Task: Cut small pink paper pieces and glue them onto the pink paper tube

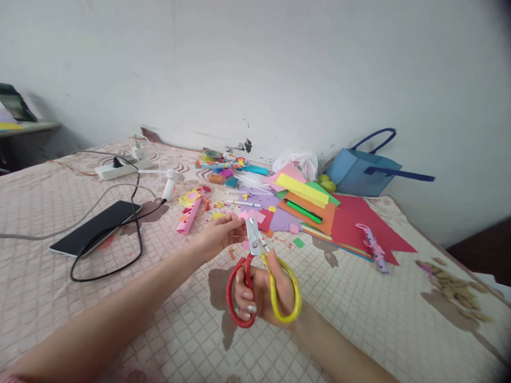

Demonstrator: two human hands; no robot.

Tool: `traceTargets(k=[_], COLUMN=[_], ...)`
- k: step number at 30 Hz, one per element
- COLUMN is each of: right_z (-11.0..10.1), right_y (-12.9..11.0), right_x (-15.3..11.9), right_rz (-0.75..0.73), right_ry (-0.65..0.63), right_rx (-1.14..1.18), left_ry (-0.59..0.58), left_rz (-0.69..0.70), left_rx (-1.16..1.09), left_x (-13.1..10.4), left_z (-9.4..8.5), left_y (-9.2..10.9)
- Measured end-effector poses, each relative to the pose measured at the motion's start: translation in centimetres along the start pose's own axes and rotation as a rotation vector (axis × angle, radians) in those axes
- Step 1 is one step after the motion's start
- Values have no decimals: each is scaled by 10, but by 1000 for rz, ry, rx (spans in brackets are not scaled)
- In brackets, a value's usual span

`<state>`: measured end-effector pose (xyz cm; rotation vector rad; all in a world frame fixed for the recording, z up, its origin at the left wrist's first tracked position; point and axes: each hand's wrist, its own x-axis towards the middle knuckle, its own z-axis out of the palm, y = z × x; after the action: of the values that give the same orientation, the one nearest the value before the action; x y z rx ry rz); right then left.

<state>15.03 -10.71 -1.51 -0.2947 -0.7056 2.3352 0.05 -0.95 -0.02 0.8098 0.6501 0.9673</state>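
Observation:
My right hand [268, 293] is closed around a pair of scissors [254, 247] with one red handle and one yellow handle, its fingers through the loops. The blades stand apart and point away from me. Just left of the blades, my left hand [219, 235] pinches a small piece of pink paper [246, 215], which reaches between or behind the blades; I cannot tell which. Small paper scraps in several colours lie on the cloth beyond both hands, among them a green square [299, 242].
Stacked coloured paper [351, 218] with a green pen [304, 211] lies right of centre. A blue bag [362, 171] stands by the wall. To the left are a black tablet-like slab [95, 228], a white glue gun [170, 185], a power strip [112, 170] and looping cables. Peanuts [452, 287] lie far right.

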Motion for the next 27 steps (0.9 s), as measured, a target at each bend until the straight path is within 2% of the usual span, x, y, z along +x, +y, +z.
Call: traceTargets(k=[7,27], right_z=[3,-4], right_y=[-3,3], right_x=[-1,1], right_rz=[-9,-66], right_ry=[1,0], right_rx=[-54,-77], left_ry=[-82,-152], left_rz=[-21,26], left_rx=[35,53], left_x=[2,4], left_z=[-4,-6], left_y=[2,4])
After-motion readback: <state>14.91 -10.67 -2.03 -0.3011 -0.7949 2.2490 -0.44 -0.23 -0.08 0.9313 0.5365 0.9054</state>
